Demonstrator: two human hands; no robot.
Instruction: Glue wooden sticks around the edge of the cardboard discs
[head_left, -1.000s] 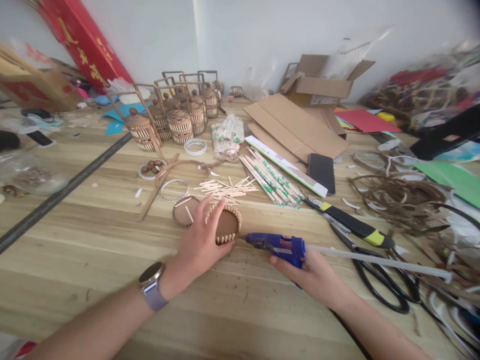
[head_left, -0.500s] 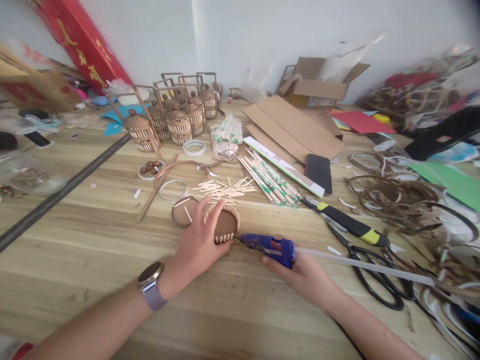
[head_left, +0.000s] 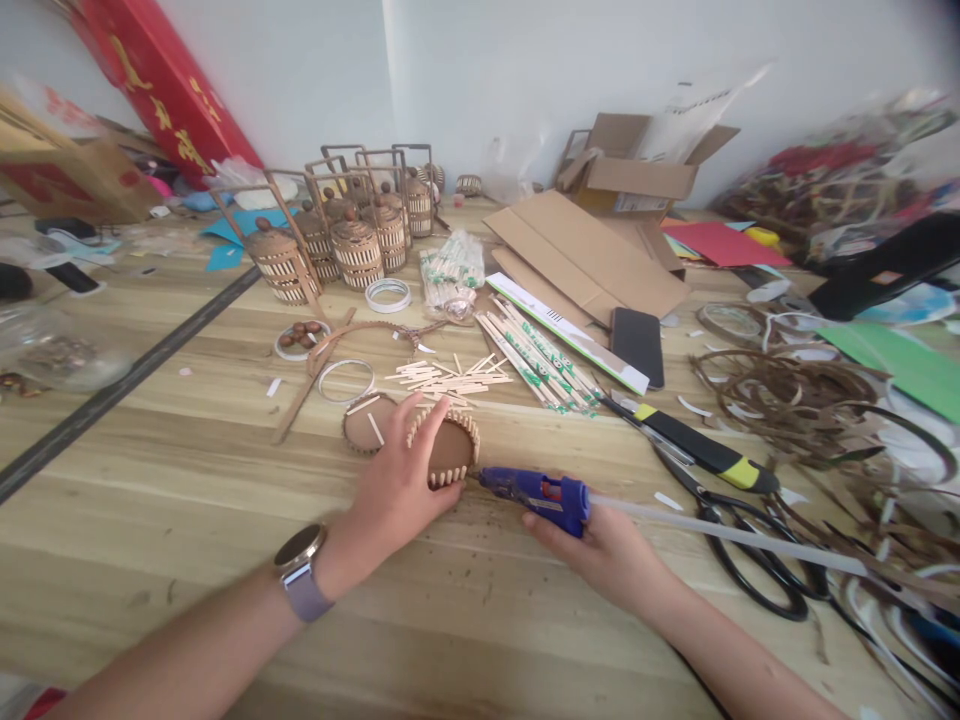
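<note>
My left hand grips the near-left side of a round brown cardboard base edged with short upright wooden sticks. Its thumb lies at the front rim and its fingers reach over the left side, hiding part of it. In my right hand is a blue hot glue gun, its nozzle at the right front rim of the base. A long glue stick juts from the gun's back. Left of the base lies another brown disc with a few loose sticks on it. Short cut sticks are piled behind.
Small lidded stick baskets with handles stand at the back. Wrapped chopsticks, a phone and cardboard sheets lie behind my hands. Scissors, a utility knife and tangled brown strips are at the right.
</note>
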